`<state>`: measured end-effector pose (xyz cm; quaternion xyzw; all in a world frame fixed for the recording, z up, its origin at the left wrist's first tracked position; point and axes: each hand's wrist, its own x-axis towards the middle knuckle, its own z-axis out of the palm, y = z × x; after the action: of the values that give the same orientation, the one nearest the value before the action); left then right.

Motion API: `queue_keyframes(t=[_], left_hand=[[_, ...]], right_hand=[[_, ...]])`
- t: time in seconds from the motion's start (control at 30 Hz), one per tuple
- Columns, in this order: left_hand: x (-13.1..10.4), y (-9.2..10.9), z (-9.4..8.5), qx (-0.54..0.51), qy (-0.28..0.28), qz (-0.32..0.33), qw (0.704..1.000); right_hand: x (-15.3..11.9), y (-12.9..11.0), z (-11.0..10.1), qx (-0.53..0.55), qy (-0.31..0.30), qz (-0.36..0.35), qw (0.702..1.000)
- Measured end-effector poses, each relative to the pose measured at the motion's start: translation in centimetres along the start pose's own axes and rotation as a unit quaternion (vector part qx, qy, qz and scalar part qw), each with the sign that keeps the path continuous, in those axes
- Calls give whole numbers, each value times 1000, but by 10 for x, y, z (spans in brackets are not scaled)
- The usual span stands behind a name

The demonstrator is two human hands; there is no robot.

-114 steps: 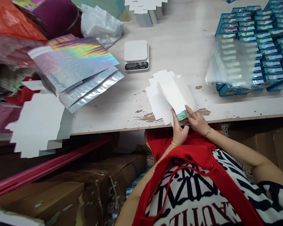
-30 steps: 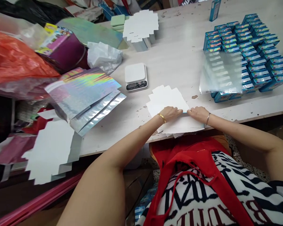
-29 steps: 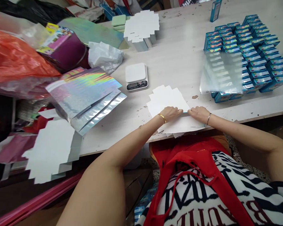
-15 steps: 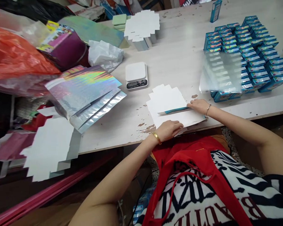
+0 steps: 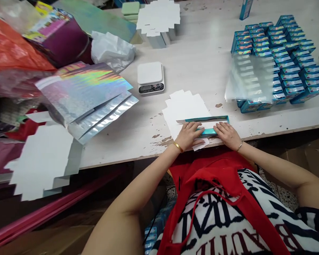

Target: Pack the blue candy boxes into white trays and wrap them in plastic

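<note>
- Carton, one, long and narrow, of thin card, white inside with blue outer faces [image 5: 207, 125]: part-formed, lying open side up on the front part of the pale, paint-chipped wooden worktop [image 5: 199, 63], over the blanks.
- Long axis: side to side, roughly parallel to the worktop's front edge, rising slightly toward the right end. Far wall raised; pale flap sticking out at the left end.
- Left hand [image 5: 188, 136], gold bangle at wrist: about half open, fingers reaching over the near side toward the carton's left half, thumb stretched out below and apart from them; touching, no closed grip showing.
- Right hand [image 5: 227, 135], thin silver-coloured bracelet at wrist: fingers laid out nearly straight across the right end; thumb hidden, so whether it pinches the card cannot be told.
- Key relation: carton directly ahead of both hands, spanned by them, a stretch of blue near wall bare between; neither hand clearly nearer, each at its own half.
- Blanks, flat white card with stepped edges, stacked [image 5: 184, 106]: beneath and beyond the carton, mostly leftward.
- Scale, small, white, square-topped [image 5: 151, 78]: beyond the blanks, to the left.
- Boxes, blue, small, in close rows [image 5: 295, 63]: to the right, apart from the right hand.
</note>
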<state>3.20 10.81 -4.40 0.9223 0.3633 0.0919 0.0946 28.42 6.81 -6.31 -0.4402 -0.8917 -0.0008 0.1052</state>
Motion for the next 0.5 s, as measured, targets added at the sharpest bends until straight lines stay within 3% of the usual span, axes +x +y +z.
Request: queue_keyframes(t=[0.1,0.2,0.33,0.5], left_hand=[[-7,10,11,35,-20,-33,999],[-5,13,12,25,-56,-60,996],[7,14,-1,-5,-119,-97,988],[23,13,-16,19,-188,-96,977]], right_hand=[[6,-2,-2,-14,-40,10,999],[14,-6,-15,-24,-127,33,991],[28,-8,-30,-4,-215,72,974],[45,-3,-41,23,-289,84,953]])
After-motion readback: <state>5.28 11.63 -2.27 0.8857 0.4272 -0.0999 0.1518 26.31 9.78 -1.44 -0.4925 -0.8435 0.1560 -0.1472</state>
